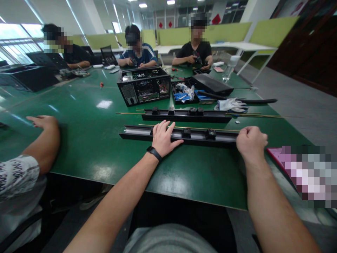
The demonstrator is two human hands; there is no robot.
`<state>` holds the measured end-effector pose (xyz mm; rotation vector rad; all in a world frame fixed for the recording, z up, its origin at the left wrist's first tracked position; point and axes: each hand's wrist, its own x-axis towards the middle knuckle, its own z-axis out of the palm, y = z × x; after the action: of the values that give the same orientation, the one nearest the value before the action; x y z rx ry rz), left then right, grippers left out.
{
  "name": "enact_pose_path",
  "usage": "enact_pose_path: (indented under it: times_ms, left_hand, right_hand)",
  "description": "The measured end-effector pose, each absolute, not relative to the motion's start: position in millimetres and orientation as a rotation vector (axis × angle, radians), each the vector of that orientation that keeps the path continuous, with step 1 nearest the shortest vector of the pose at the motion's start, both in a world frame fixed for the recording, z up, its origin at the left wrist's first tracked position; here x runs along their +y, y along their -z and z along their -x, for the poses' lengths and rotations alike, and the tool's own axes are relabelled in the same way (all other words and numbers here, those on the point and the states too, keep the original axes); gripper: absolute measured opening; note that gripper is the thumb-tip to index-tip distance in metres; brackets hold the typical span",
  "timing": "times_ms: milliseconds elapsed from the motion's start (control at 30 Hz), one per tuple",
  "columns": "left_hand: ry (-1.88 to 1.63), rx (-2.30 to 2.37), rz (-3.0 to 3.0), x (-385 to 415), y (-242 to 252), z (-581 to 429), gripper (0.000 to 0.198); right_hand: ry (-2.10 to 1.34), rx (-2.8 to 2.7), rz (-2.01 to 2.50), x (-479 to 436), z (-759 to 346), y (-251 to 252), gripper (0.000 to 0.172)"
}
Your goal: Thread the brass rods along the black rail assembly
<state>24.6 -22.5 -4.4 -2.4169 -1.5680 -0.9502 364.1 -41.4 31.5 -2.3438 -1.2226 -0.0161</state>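
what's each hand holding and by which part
The right hand is closed on the right end of the near black rail; the left hand lies open and flat on its left half, not gripping.

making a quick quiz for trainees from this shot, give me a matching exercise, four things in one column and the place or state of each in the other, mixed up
Column one
1. left hand
2. right hand
3. white gloves
4. computer case

Column two
a. closed in a fist over the right end of the near black rail
b. cover off, insides showing, on the green table past both rails
c. flat, fingers spread, on top of the near black rail
d. lying just beyond the right part of the far black rail

Pairs: 1-c, 2-a, 3-d, 4-b
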Motion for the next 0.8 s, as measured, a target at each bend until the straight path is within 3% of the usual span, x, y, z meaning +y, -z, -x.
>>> enact_pose_path:
  times_ms: [800]
  left_hand:
    - [0.940,-1.594,2.428,-23.5,1.8,-18.2,0.081]
  right_hand:
    - [0.044,-0.602,2.396,-29.3,-397.9,-19.3,0.041]
